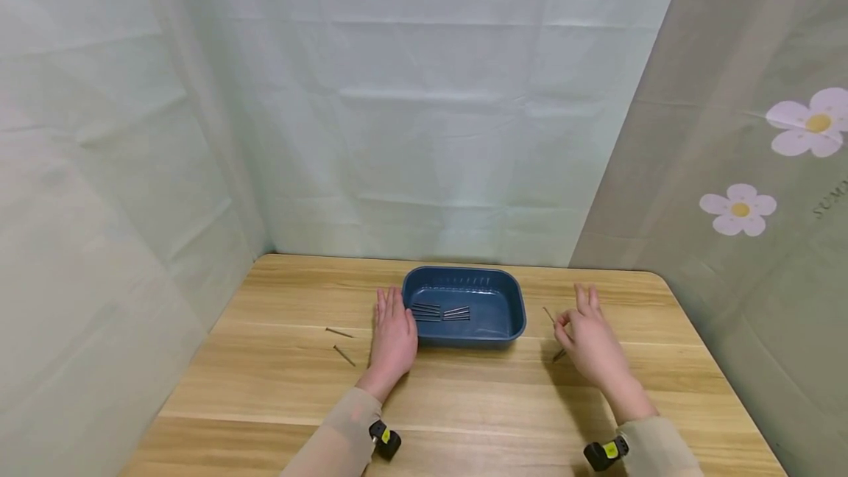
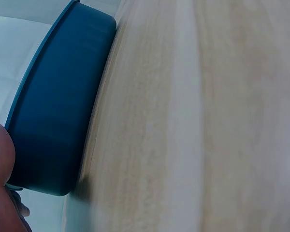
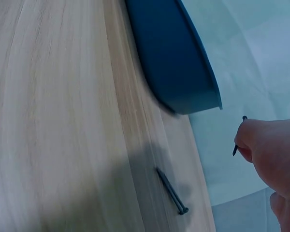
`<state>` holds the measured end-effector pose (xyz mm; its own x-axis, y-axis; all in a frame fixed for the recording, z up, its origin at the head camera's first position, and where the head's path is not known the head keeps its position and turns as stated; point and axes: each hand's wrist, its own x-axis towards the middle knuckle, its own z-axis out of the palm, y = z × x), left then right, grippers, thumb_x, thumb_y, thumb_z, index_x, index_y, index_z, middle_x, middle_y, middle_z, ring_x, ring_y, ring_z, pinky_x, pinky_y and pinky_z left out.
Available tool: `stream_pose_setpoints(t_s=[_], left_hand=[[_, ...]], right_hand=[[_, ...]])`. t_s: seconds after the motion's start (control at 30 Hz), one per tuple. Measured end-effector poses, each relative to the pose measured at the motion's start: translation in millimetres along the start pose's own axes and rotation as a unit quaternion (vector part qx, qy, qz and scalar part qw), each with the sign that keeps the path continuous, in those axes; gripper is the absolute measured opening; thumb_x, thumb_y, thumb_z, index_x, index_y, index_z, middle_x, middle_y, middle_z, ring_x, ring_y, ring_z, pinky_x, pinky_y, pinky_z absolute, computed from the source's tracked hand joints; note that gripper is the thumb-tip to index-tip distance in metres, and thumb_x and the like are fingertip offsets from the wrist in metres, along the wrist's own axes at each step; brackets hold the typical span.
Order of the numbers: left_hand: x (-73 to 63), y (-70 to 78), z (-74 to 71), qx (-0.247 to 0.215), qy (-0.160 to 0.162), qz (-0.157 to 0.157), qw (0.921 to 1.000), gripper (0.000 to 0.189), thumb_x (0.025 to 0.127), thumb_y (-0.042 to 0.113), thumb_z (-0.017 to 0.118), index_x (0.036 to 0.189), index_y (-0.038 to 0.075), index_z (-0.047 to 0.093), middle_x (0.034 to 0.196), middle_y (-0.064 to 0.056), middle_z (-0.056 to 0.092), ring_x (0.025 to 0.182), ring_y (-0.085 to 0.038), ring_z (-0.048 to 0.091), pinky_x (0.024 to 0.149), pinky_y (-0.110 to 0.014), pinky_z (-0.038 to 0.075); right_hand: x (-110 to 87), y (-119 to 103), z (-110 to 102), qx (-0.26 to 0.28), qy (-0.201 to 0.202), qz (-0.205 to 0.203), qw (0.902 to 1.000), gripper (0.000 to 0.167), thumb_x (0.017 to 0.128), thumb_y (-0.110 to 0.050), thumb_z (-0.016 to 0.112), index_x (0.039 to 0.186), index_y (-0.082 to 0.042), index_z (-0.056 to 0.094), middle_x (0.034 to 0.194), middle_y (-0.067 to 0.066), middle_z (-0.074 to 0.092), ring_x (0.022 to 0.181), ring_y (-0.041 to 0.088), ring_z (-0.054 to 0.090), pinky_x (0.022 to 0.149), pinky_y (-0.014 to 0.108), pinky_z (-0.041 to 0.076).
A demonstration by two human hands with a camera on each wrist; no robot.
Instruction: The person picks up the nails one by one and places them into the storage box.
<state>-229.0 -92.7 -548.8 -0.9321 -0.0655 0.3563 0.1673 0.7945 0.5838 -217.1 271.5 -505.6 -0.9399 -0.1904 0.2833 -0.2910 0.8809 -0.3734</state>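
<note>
My right hand [image 1: 592,341] pinches a nail [image 1: 549,313] between thumb and index finger, its other fingers raised. In the right wrist view the nail's head and point stick out on either side of the fingertips. Below that hand another nail [image 3: 170,189] lies on the wooden table. A blue rectangular tray [image 1: 495,308] stands between the hands, with several nails [image 1: 456,313] laid in two side-by-side groups toward its left half. Along the tray's left end my left hand [image 1: 394,337] rests with straight fingers pointing away from me.
Left of the left hand, two loose nails [image 1: 344,355] lie on the tabletop [image 1: 477,403]. Pale cloth [image 1: 424,131] hangs behind the table's back edge, and a flowered cloth [image 1: 735,271] hangs on the right. Each wrist wears a small black camera [image 1: 386,440].
</note>
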Motion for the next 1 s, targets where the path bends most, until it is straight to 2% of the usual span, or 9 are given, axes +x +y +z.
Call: stream_pose_setpoints(t_s=[0.27,0.57,0.77,1.0], left_hand=[[-0.8,1.7,-1.2,0.002,-0.008,-0.005,1.0000,0.053,0.112,0.009,0.047,0.154,-0.020,0.037,0.163,-0.037,0.036,0.158,-0.054,0.019,0.125,-0.065,0.021],[-1.7,1.2,-1.8,0.000,-0.001,0.000,1.0000,0.052,0.111,0.008,0.048,0.153,-0.021,0.038,0.162,-0.038,0.037,0.157,-0.054,0.020,0.125,-0.065,0.022],[-1.1,0.5,0.1,0.005,-0.001,-0.001,1.0000,0.052,0.111,0.008,0.048,0.153,-0.021,0.038,0.162,-0.038,0.037,0.157,-0.055,0.021,0.125,-0.065,0.022],[-1.0,0.5,-0.2,0.001,0.001,0.001,1.0000,0.052,0.111,0.008,0.048,0.153,-0.021,0.038,0.162,-0.038,0.037,0.157,-0.055,0.020,0.125,-0.066,0.022]], right_hand=[[6.2,-11.9,2.1,-0.006,0.017,-0.030,0.9994,0.015,0.101,-0.011,0.069,0.087,-0.007,0.065,0.169,0.037,0.022,0.157,0.058,0.012,0.119,0.071,0.026],[23.5,-28.2,6.7,-0.059,0.056,-0.132,0.9880,0.017,0.095,-0.008,0.077,0.083,-0.010,0.065,0.166,0.035,0.032,0.156,0.055,0.022,0.118,0.065,0.036],[36.8,-36.9,12.5,-0.087,0.038,-0.173,0.9804,0.017,0.093,-0.010,0.079,0.082,-0.010,0.066,0.166,0.034,0.031,0.156,0.055,0.024,0.121,0.061,0.032],[49.8,-52.1,14.6,-0.097,0.003,-0.198,0.9755,0.019,0.092,-0.011,0.082,0.081,-0.012,0.067,0.171,0.029,0.025,0.159,0.049,0.018,0.124,0.058,0.029]])
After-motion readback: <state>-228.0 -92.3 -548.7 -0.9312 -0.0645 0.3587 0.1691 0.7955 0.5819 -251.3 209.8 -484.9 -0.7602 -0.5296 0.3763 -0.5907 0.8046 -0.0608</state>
